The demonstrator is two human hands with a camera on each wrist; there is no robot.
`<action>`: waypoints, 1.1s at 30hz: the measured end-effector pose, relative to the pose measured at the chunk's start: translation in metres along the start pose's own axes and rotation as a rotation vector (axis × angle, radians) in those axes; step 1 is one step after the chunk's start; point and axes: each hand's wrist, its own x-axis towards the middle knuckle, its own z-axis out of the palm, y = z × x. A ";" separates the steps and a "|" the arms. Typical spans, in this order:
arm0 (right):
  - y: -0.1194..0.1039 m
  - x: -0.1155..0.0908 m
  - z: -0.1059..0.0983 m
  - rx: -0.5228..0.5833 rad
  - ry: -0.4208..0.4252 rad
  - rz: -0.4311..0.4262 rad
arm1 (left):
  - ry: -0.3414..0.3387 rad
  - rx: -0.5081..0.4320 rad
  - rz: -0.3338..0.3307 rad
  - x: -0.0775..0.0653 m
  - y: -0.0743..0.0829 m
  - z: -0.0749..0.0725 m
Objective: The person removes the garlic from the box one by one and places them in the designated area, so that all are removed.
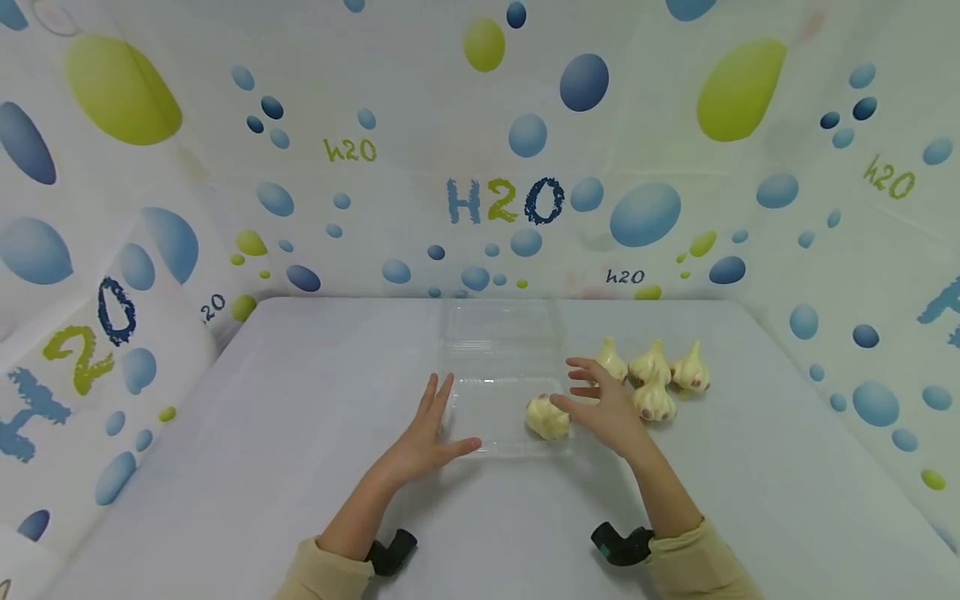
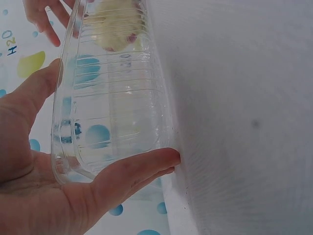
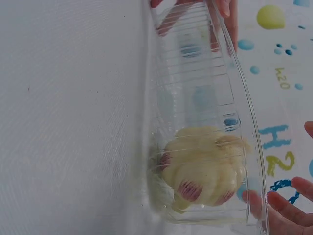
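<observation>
A clear plastic clamshell container (image 1: 487,412) lies on the table with its lid (image 1: 498,325) folded open toward the back. One garlic bulb (image 1: 548,417) sits in the right end of the tray; purple streaks mark its skin in the right wrist view. My left hand (image 1: 422,444) is at the tray's left end, fingers extended along the side and thumb by the front wall. Whether it presses the plastic is unclear. Over the right edge, beside the bulb, hovers my right hand (image 1: 609,414), its fingers spread and holding nothing.
Several more garlic bulbs (image 1: 654,403) stand grouped on the table to the right of the container, one partly behind my right hand. A white table (image 1: 300,392) lies under everything. Behind it hangs a patterned curtain (image 1: 420,100). Both wrists carry black devices (image 1: 622,546).
</observation>
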 end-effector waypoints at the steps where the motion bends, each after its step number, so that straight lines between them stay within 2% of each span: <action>1: 0.001 0.000 0.001 0.007 -0.011 0.012 | 0.000 -0.001 0.002 0.000 0.000 0.000; 6: 0.002 0.004 0.009 0.008 -0.050 0.059 | -0.002 0.003 0.004 -0.002 0.000 0.000; 10: 0.001 0.007 0.015 -0.012 -0.071 0.057 | 0.003 0.009 0.008 -0.002 0.001 -0.001; 15: 0.000 0.012 0.022 -0.077 -0.082 0.001 | 0.007 0.006 0.002 -0.002 0.002 -0.002; 21: 0.003 0.016 0.031 -0.185 -0.051 -0.134 | 0.007 0.001 0.003 -0.002 0.002 -0.002; 24: 0.005 0.018 0.036 -0.205 -0.044 -0.152 | 0.009 -0.005 0.003 -0.002 0.002 -0.001; 33: 0.005 0.021 0.043 -0.290 -0.060 -0.067 | 0.000 -0.005 0.013 -0.001 0.001 -0.001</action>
